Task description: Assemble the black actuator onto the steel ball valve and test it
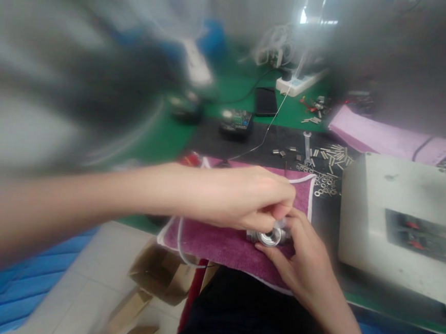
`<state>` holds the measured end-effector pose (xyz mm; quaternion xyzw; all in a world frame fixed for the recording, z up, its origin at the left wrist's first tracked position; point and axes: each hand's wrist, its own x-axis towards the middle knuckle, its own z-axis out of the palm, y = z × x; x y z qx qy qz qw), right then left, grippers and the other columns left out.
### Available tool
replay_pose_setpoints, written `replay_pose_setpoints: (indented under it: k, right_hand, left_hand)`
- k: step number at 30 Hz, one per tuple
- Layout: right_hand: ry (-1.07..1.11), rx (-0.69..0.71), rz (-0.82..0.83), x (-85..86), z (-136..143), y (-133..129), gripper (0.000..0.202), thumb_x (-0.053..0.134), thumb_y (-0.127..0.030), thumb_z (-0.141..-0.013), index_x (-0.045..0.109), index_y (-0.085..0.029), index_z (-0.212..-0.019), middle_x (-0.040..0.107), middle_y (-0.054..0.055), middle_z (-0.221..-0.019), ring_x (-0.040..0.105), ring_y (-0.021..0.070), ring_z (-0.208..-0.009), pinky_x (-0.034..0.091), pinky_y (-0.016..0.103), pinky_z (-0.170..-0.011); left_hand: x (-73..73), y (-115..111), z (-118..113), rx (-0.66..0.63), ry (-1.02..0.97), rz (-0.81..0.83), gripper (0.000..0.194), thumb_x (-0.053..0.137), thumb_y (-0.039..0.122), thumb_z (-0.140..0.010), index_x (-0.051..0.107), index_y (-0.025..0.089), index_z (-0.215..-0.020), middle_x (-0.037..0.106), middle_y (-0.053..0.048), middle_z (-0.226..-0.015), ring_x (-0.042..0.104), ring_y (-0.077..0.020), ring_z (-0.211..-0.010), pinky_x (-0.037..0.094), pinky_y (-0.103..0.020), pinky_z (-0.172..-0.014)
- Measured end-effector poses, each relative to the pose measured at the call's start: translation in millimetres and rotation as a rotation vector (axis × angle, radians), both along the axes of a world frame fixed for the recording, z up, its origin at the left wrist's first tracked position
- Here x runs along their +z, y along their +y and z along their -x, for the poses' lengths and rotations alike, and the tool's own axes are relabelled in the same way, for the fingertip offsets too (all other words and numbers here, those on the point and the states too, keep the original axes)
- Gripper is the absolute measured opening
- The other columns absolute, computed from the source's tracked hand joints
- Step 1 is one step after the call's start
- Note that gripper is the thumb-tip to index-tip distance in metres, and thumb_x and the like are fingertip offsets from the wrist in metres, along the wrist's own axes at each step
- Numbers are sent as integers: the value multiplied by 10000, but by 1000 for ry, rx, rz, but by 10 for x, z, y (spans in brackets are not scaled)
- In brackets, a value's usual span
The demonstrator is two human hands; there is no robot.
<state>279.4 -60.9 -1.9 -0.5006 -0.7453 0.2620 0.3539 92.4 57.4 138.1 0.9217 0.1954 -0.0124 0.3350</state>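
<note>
A shiny round metal part [270,237] with a ringed opening sits over the purple cloth [216,246]. My right hand [304,248] grips it from the right, thumb at the near side and fingers at the far side. My left hand [265,198] reaches across from the left and is closed just above the opening. Its fingertips are pinched at the part's upper edge, and what they hold, if anything, is hidden. A white cord [179,241] runs along the cloth's left side.
A pale machine housing [382,200] stands at the right. Beyond the cloth lie a wrench [307,145], loose metal pins [334,156] and rings [324,186]. Farther back are a circuit board [237,121], a black box [265,101] and a power strip [297,84]. Cardboard boxes [160,275] stand on the floor.
</note>
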Motion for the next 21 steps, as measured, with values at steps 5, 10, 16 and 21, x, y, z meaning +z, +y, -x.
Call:
replay_pose_setpoints:
  k: [5, 10, 16, 21]
  right_hand:
    - [-19, -18, -30, -23, -1, -2, 369, 772, -299, -936, 574, -256, -1245, 573, 48, -1426, 548, 215, -1343, 449, 374, -1107]
    - [-45, -26, -22, -39, -30, -24, 328, 722, -368, -973, 590, -273, -1257, 574, 29, -1446, 560, 213, -1339, 454, 386, -1111]
    - [-117, -49, -70, -135, -81, -23, 390, 684, -536, -973, 624, -282, -1264, 608, 5, -1422, 625, 222, -1239, 480, 365, -1031]
    - [-140, -67, -61, -166, -87, -25, 432, 670, -617, -960, 649, -293, -1244, 617, -12, -1393, 629, 212, -1227, 458, 344, -1059]
  left_hand:
    - [68, -263, 531, 262, -105, -340, 64, 568, 123, -990, 602, 177, -987, 636, -31, -1042, 598, -138, -908, 473, -260, -798]
    - [-209, -592, 1373, 900, -218, -446, 184, 684, 306, -989, 615, 205, -1126, 689, -26, -1090, 669, -156, -907, 561, -287, -800]
    - [-737, -656, 1936, 981, 84, -425, 162, 579, 327, -1034, 644, 201, -1112, 696, -25, -975, 665, -168, -847, 517, -296, -769]
    - [-888, -527, 1838, 937, 67, -443, 152, 551, 305, -1056, 637, 191, -1107, 689, -25, -1012, 634, -143, -824, 504, -292, -785]
